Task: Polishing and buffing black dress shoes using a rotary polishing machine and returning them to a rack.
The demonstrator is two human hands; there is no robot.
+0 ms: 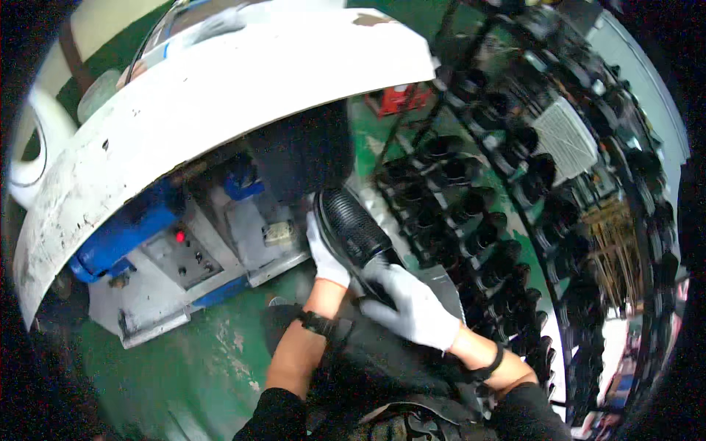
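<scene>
A black shoe point(358, 223) is held in front of my body, its textured surface turned upward. My left hand point(321, 248), in a white glove, wraps round the shoe's left side. At the near end of the shoe, my right hand point(412, 305), also white-gloved, has its fingers closed on it. Parts of the fingers of both hands are hidden behind the shoe or smeared by motion. The shoe is just right of a grey machine base point(220, 253) and below the edge of a white curved tabletop point(272, 84).
Racks point(507, 195) with several rows of black shoes stand close on the right. The machine base carries a lit red button point(180, 236) and a blue cylindrical part point(132, 237). A red crate point(397, 99) sits on the green floor point(198, 364). A pale grille panel point(565, 140) leans among the racks.
</scene>
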